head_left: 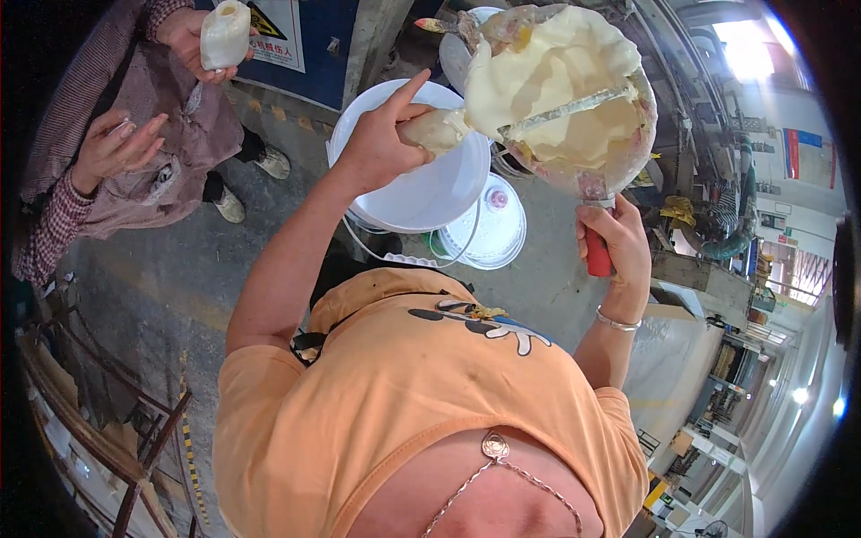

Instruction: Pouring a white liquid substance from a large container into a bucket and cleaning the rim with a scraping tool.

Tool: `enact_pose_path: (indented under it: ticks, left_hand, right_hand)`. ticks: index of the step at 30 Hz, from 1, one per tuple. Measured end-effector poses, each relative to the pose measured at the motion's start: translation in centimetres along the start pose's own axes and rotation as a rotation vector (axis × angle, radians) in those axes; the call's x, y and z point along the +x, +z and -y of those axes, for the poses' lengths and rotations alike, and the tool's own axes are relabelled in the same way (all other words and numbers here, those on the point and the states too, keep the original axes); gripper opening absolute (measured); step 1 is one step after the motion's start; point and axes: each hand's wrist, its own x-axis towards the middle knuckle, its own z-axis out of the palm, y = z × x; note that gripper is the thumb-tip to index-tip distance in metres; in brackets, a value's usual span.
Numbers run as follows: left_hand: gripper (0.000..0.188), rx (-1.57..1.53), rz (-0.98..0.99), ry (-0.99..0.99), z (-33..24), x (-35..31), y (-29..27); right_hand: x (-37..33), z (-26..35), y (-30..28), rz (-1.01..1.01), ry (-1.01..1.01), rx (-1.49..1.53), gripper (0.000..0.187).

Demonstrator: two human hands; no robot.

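My left hand (384,143) grips a cream-smeared plastic bottle (432,133), its index finger stretched out. The bottle's end meets the left side of a round bucket (644,143) full of thick cream-coloured paste (560,67). Paste bulges over that side of the rim. Across the paste lies a flat, coated bar (574,112). My right hand (619,235) is closed around the red handle of a scraper (598,255). The scraper's smeared blade overlaps the bucket's near rim; whether it touches the rim, I cannot tell.
A white bucket (408,193) with a wire handle stands below my left hand, beside a lidded white bucket (493,224). At left, another person's hand (188,40) holds a similar pale bottle (224,38); their other hand (117,148) is raised. Machinery (691,99) lines the right.
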Motion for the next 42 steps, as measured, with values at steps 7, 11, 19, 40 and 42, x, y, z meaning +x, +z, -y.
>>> enact_pose_path:
  ticks: [7, 11, 19, 40, 42]
  left_hand:
    - [0.100, 0.053, -0.003, -0.029, -0.7, 0.1, -0.4]
    - [0.101, 0.051, 0.011, -0.034, -0.8, 0.3, -0.5]
    - [0.101, 0.081, 0.020, -0.013, -0.5, 0.7, -0.7]
    - [0.091, 0.227, 0.033, 0.069, -0.8, 1.4, -0.8]
    - [0.091, 0.236, 0.034, 0.081, -0.7, 1.4, -0.9]
  right_hand:
    - [0.0, 0.2, 0.1, -0.007, 0.004, -0.002, 0.021]
    - [0.2, 0.1, 0.0, -0.019, -0.002, -0.021, 0.021]
    - [0.3, 0.3, 0.0, -0.006, 0.003, -0.016, 0.021]
    - [0.7, 0.0, 0.0, -0.020, 0.037, -0.066, 0.023]
    - [0.7, 0.0, 0.1, -0.027, 0.045, -0.069, 0.023]
